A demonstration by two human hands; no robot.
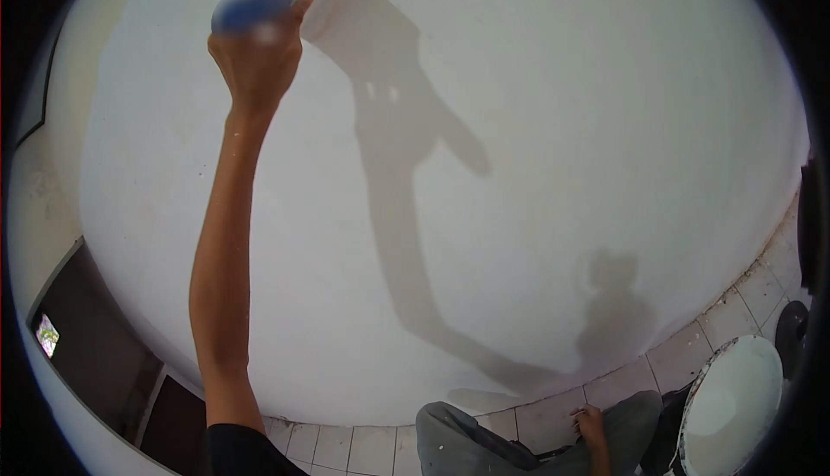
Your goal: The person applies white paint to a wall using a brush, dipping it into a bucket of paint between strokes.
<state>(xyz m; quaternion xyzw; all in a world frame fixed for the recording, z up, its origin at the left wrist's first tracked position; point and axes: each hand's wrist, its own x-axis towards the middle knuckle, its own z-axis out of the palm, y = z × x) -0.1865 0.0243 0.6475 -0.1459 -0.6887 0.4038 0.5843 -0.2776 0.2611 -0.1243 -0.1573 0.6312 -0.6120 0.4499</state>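
Head view: left hand (264,57) closed round blue-handled tool (238,11), details blurred; its pale end meets or nearly meets white wall (553,147), high up. Arm almost straight, probably for reach; grip near the working end likely steadies it. Right hand (591,425) low by grey trouser leg (634,415), fingers curled; can't tell if holding anything. White round bucket (754,381), rim speckled, beside that leg, presumably within reach. Wall broad and open rightward of tool; wall's foot meets pale floor tiles (372,452); bucket and knees crowd low right.
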